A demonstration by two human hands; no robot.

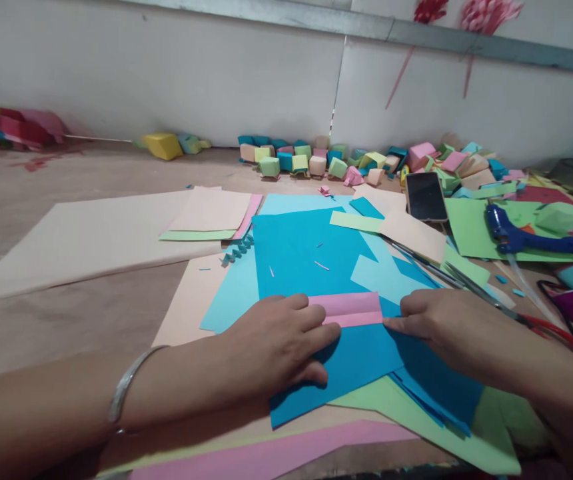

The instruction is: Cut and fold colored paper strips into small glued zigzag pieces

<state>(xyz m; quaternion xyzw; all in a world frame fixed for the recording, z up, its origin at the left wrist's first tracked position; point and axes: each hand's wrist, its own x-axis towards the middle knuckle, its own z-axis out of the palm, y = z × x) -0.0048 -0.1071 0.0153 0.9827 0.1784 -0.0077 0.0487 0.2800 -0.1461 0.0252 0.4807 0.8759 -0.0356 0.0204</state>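
Nearest the lens, both hands press flat and open-fingered on a folded pink paper strip (350, 309) lying on a dark blue sheet (316, 267), the left hand (276, 340) covering its left end, the right hand (441, 323) seemingly pinning its right edge beside scissors (471, 287).

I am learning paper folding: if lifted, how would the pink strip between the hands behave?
The pink folded strip looks thin, so probably light and floppy. It lies flat on blue paper, so it will likely slide, not roll.
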